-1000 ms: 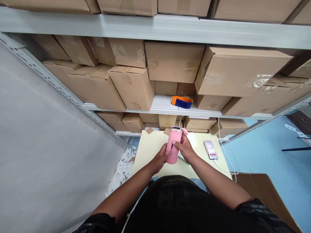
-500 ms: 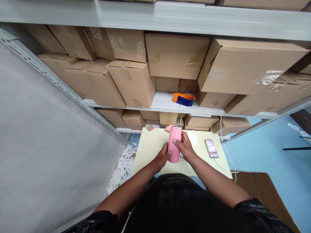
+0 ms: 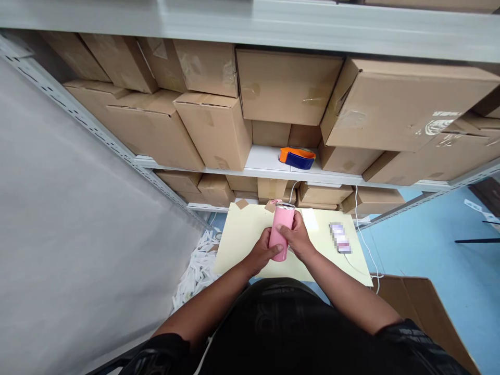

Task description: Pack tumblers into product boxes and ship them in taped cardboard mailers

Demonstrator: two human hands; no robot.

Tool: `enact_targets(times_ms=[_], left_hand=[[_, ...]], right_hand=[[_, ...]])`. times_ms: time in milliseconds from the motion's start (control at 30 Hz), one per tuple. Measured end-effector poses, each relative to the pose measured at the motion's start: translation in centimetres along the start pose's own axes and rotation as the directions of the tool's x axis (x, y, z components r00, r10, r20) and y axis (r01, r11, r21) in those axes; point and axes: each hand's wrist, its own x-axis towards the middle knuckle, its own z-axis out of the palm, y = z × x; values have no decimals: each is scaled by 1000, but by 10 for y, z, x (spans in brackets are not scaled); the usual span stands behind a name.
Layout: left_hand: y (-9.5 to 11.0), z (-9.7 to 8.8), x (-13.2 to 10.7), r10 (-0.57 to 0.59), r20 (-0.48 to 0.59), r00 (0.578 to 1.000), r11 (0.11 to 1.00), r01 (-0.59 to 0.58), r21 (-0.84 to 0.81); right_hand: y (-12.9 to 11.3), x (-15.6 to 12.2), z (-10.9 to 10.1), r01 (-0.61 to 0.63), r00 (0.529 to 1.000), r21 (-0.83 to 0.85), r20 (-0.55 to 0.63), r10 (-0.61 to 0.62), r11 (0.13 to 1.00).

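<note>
A pink tumbler (image 3: 279, 234) with a silver rim at its top is held between both hands above the pale yellow board (image 3: 238, 234). My left hand (image 3: 261, 253) is closed around its lower left side, the thumb lying across the front near the base. My right hand (image 3: 299, 237) wraps the upper right side, thumb pressed on the front at mid-height. Behind the rim shows a small pink and white piece; whether it belongs to the tumbler I cannot tell. The fingers behind the tumbler are hidden.
A phone with a blurred screen (image 3: 339, 238) lies on the board's right, a white cable (image 3: 363, 237) beside it. Shelves of cardboard boxes (image 3: 289, 86) rise in front, with an orange and blue strap roll (image 3: 297, 158) on one. White scraps (image 3: 197, 265) heap at the left.
The tumbler has tilted slightly, its top leaning a little to the right. My left thumb has moved further across its front. Both hands keep their hold.
</note>
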Motion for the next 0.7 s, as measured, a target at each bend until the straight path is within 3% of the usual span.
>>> enact_targets(times_ms=[100, 200, 267, 467, 600, 700], left_hand=[[3, 1, -2, -18, 26, 1000, 999, 19, -28], [5, 0, -6, -101, 131, 986, 983, 120, -141], [3, 0, -7, -133, 158, 978, 972, 160, -172], [-6, 1, 0, -28, -21, 999, 999, 29, 42], [-9, 0, 4, -20, -24, 1000, 997, 22, 75], [-15, 0, 6, -16, -33, 999, 994, 20, 104]], right_hand=[[2, -3, -3, -18, 997, 25, 74, 16, 1000], [3, -8, -10, -166, 961, 106, 240, 137, 980], [3, -9, -14, -215, 948, 140, 269, 172, 966], [8, -3, -16, 5, 999, 26, 46, -6, 1000], [13, -4, -19, -20, 998, -51, 61, 23, 999], [12, -5, -25, -65, 998, -58, -4, 65, 996]])
